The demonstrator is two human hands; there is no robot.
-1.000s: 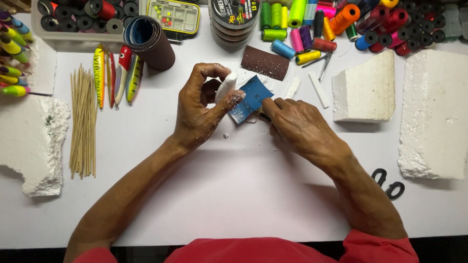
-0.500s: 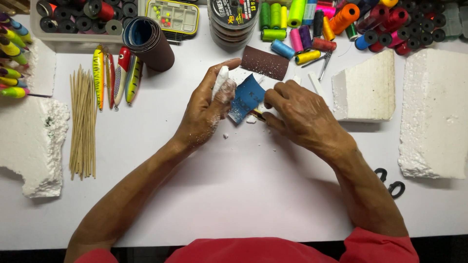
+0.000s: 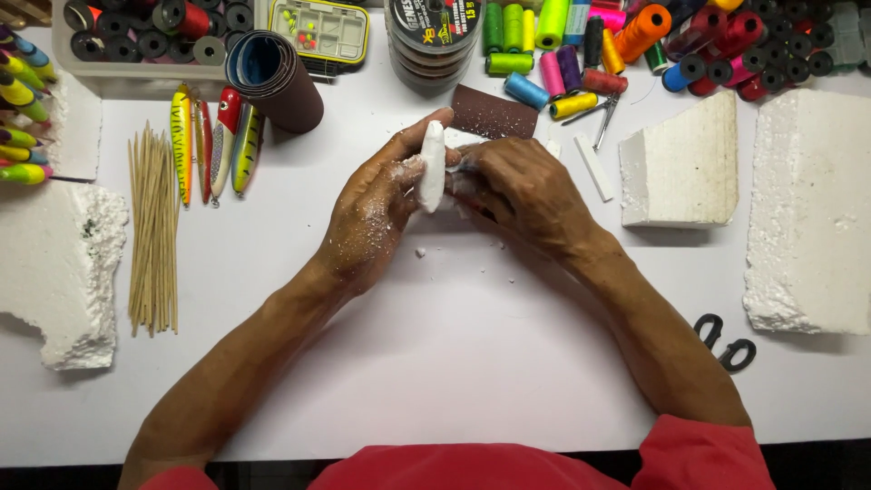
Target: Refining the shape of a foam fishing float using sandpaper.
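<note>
The left hand [image 3: 376, 213] holds a white foam piece [image 3: 432, 166] upright near the middle of the desk [image 3: 435, 363], toward its far edge. The thumb and the fingers [image 3: 419, 129] pinch the foam piece along its length, and white crumbs cover the back of the hand. The right hand [image 3: 522, 186] presses against the foam piece from the other side, its fingers curled tight together; what they grip is hidden under the knuckles, so I cannot tell what it is. A few foam crumbs [image 3: 420, 252] lie on the desk just below the hands.

Just beyond the right hand lies a brown sandpaper sheet [image 3: 494, 114]. A sandpaper roll [image 3: 277, 77] lies further left along the far edge, and beside it four painted lures [image 3: 216, 136] lie side by side. A bundle of wooden skewers [image 3: 152, 231] lies left of the lures. A rough foam block [image 3: 59, 272] rests at the left edge, a cut foam block [image 3: 680, 163] sits right of the hands, and a large foam slab [image 3: 807, 209] lies at the right edge. Thread spools [image 3: 581, 54] crowd the far right corner. Black scissors [image 3: 726, 340] lie near the right forearm.
</note>
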